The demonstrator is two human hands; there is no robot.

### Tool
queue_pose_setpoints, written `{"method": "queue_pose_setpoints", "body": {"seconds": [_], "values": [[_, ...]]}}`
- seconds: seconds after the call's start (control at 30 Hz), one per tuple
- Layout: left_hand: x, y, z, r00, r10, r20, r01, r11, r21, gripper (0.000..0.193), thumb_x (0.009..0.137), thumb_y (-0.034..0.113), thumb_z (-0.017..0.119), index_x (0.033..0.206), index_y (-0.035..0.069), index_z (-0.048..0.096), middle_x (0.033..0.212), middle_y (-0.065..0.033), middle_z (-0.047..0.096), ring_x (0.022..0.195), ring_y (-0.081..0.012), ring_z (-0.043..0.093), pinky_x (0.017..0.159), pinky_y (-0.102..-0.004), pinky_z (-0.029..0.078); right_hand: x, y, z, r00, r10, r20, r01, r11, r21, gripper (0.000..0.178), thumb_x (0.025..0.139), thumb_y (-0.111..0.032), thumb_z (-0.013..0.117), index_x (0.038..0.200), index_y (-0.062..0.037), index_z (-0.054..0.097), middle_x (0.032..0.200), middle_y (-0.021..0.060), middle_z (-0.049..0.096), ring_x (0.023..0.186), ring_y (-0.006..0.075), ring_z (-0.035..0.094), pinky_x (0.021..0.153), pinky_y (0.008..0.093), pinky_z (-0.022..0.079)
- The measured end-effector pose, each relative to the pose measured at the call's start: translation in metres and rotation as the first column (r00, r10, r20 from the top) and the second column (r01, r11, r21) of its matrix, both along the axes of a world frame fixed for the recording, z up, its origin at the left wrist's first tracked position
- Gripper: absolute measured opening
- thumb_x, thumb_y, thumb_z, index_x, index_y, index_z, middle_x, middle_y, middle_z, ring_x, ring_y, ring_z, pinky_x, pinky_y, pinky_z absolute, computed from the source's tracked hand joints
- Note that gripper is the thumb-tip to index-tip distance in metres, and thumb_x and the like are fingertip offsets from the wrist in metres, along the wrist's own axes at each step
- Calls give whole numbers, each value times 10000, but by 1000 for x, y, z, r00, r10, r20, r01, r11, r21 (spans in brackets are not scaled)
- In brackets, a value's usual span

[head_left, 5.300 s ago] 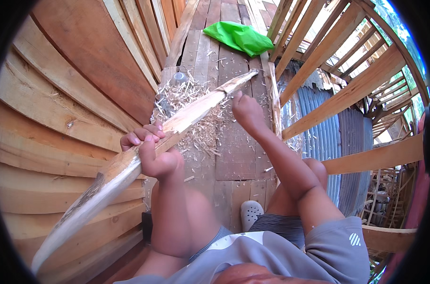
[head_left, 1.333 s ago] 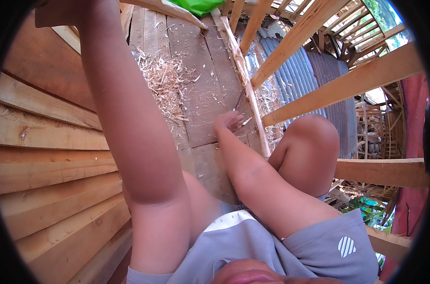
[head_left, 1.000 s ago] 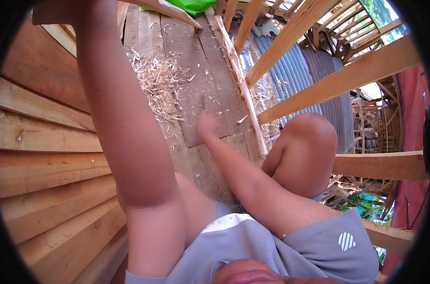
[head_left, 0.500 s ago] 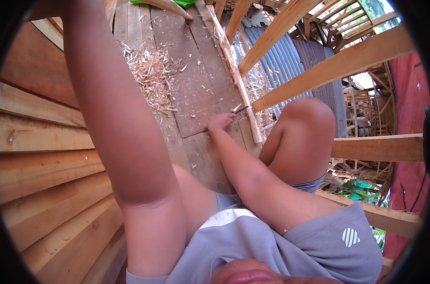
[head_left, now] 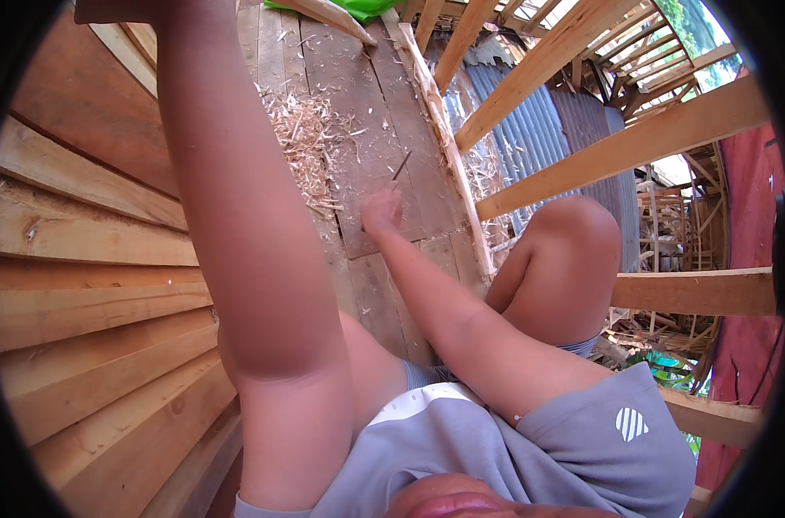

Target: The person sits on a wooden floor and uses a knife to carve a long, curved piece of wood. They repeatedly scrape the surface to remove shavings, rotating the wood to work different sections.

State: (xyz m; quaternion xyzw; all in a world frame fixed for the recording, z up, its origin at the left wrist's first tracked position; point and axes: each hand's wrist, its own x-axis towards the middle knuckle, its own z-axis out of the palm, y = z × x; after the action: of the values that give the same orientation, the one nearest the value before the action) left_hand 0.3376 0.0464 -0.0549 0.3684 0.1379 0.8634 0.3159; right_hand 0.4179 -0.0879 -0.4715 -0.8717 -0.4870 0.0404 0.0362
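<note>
My right hand (head_left: 382, 211) is closed around the handle of a knife (head_left: 401, 166) just above the plank floor. Its thin dark blade points away from me, up and slightly right. To the right of the blade, apart from it, a long pale strip of wood (head_left: 449, 147) with a rough, whittled edge runs along the floor's side. Left of the knife lies a heap of curled wood shavings (head_left: 306, 142). My left arm stretches far forward on the left. Only a dark bit of my left hand (head_left: 112, 10) shows at the top edge, its fingers out of sight.
Stacked wooden boards (head_left: 90, 237) form a wall close on the left. Slanting timber posts (head_left: 626, 147) stand on the right, with corrugated metal sheets (head_left: 526, 112) beyond them. A green thing (head_left: 358, 9) lies at the far end of the floor. My bent right knee (head_left: 574, 233) rises beside the posts.
My right hand has drawn left, away from the wood strip, and the knife has turned from pointing right to pointing forward. The whole view has shifted slightly.
</note>
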Motion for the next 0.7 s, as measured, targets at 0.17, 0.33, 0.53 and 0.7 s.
{"method": "queue_pose_setpoints", "body": {"seconds": [0.17,0.33,0.53,0.7], "values": [[5,-4,3,1000,-14,27,13,999,32,120,690,97,605,721,-3,547,637,-51,515,559,-169,521,543,-311,407,52,10,-20,946,-24,-323,-33,985,-169,241,825,-103,571,939,71,693,971,267,681,847,423,674,745,481,552],[-3,1,3,999,37,-2,-37,997,65,102,692,88,597,717,8,539,631,-41,503,551,-162,511,535,-305,399,11,26,-2,930,9,-368,57,984,167,227,832,-100,571,941,61,687,979,269,678,842,416,677,751,449,559],[-2,6,8,998,62,-3,-61,993,98,82,694,77,587,711,21,529,623,-30,488,542,-154,498,524,-298,390,71,35,-3,963,-184,-195,210,970,124,268,847,-137,561,1030,22,674,1030,267,663,939,425,657,818,429,546],[-12,52,-4,982,133,-133,-136,991,-11,211,760,64,566,832,-39,396,689,-102,540,599,-215,600,616,-315,490,67,56,-17,938,36,-343,-89,986,-140,304,821,-152,620,1081,-2,665,1069,241,662,1008,382,657,844,415,546]]}}
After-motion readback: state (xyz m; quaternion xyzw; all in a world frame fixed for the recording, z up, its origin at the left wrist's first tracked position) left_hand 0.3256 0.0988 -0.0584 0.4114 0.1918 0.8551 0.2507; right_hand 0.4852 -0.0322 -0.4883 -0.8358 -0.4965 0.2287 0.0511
